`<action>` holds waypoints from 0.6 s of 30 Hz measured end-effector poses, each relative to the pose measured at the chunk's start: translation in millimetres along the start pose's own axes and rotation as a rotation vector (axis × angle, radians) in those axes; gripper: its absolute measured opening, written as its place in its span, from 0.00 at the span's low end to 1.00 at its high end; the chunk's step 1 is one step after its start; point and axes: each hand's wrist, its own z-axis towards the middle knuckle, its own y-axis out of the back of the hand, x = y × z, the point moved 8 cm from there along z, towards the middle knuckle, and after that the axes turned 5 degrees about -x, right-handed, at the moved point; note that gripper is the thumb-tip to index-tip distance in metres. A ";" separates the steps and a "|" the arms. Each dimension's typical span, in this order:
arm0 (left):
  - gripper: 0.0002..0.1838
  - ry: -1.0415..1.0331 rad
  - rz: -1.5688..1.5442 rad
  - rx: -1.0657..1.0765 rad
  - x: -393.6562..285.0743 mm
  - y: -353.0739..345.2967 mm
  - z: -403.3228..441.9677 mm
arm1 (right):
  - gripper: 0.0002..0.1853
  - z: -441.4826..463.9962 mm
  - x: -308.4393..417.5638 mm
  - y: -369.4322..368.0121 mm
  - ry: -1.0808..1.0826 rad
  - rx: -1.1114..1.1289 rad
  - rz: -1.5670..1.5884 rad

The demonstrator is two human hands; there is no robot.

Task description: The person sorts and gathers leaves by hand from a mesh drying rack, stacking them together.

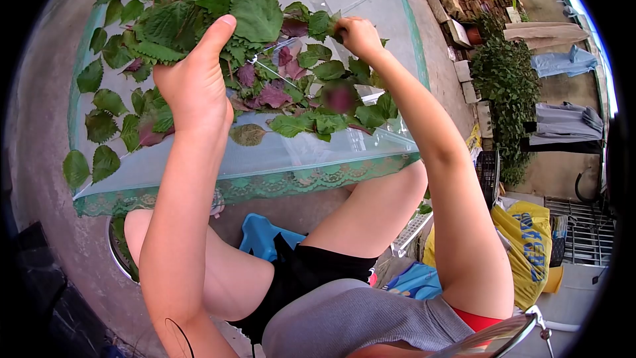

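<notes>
My left hand (199,80) is closed around a thick bunch of green perilla leaves (175,23), its thumb lying on top. Farther right, my right hand (360,37) is closed in a pinch at a small green leaf (321,25) near the far right of the spread; its fingertips are partly hidden. Below both hands lies a pale mesh cover (245,162) with a green lace edge. Loose perilla leaves lie across it, some green and some with purple undersides (273,95). Single leaves (103,125) are spread out flat along the left side.
A blue plastic stool (265,233) shows below the cover, between my legs. To the right are a yellow bag (523,245), a black crate (488,176) and a leafy shrub (507,100). Clothes (563,63) hang by the wall. Concrete floor (40,93) runs along the left.
</notes>
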 end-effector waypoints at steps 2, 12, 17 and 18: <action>0.18 0.003 0.002 -0.002 0.4 0.1 0.0 | 0.10 -1.8 -1.0 -15.4 0.024 0.157 -0.015; 0.18 -0.013 -0.002 -0.002 0.5 -0.2 -0.6 | 0.15 -14.5 -18.2 -35.4 -0.202 0.286 -0.059; 0.18 0.006 0.015 -0.010 0.8 -0.7 -1.4 | 0.13 -11.6 -7.2 -23.1 -0.010 0.150 -0.251; 0.17 0.007 0.014 -0.007 1.0 -0.9 -1.3 | 0.12 -11.8 -1.0 -17.3 0.085 0.043 -0.287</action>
